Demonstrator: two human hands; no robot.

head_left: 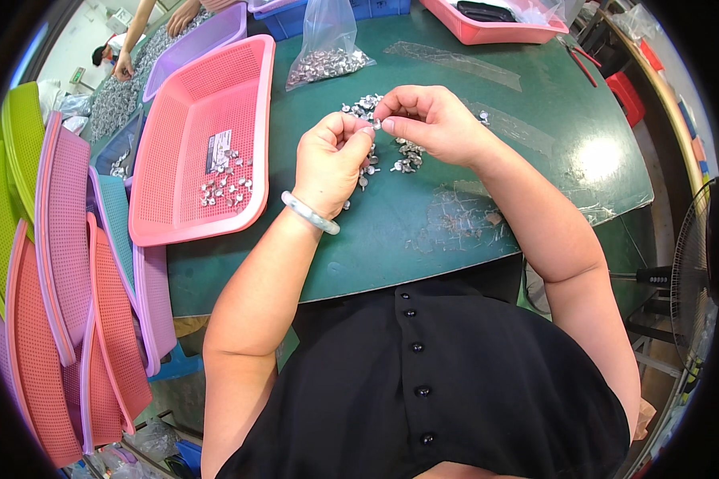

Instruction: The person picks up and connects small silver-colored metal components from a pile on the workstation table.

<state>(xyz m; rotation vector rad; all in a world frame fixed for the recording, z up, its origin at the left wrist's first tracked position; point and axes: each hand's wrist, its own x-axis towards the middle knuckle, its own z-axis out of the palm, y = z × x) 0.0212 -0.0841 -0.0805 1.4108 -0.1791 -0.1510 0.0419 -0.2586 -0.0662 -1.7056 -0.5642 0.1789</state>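
My right hand (435, 124) pinches a small silver metal piece (377, 124) between thumb and forefinger. Touching or almost touching it are the closed thumb and forefinger of my left hand (329, 160), which wears a pale bangle (310, 213) on the wrist; what its fingertips hold is too small to make out. Beneath and around both hands lies a loose pile of such metal pieces (409, 156), with round heads and short stems, partly hidden by my fingers. To the left, a pink perforated basket (197, 88) contains several similar pieces (230, 185) and a white label.
A clear bag of metal pieces (327, 65) stands on the green table (391, 239) beyond my hands. Stacked coloured baskets (64, 239) crowd the left side. Another pink basket (503, 30) and red-handled pliers (581, 60) lie far right. Another person's hands (185, 16) work far left.
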